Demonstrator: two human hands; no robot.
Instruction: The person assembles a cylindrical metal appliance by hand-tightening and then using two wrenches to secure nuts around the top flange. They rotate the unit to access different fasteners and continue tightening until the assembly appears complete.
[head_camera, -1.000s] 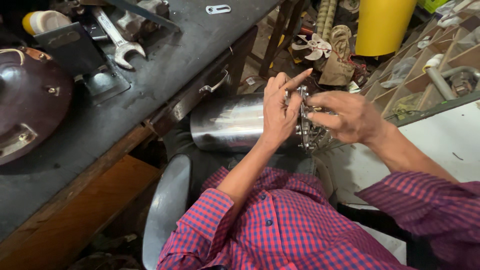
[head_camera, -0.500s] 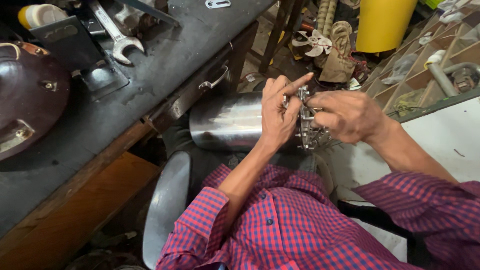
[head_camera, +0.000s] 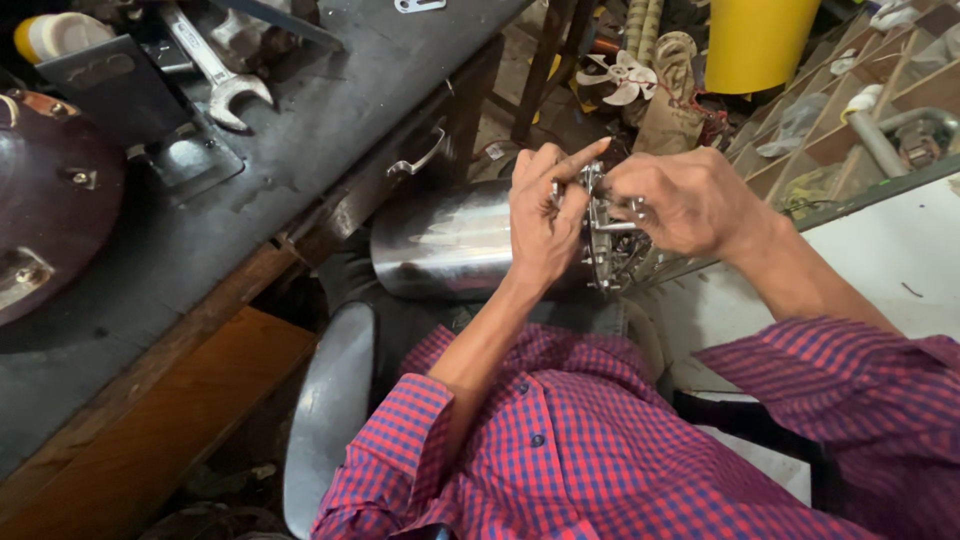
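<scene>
A shiny steel cylinder lies on its side across my lap, with a bolted ring of small metal parts at its right end. My left hand rests against that ring, fingers curled on its rim and the index finger pointing up to the right. My right hand closes over the ring's outer face, pinching a small metal piece among the bolts. What exactly the fingers pinch is hidden. Both sleeves are red-and-blue check.
A dark workbench runs along the left with a large spanner, a dark round lid and a drawer handle. A yellow drum, a white fan blade and wooden compartments lie beyond.
Both hands stay on the ring; the fingers shift slightly on it. The view has drifted a little, moving the bench items up and left.
</scene>
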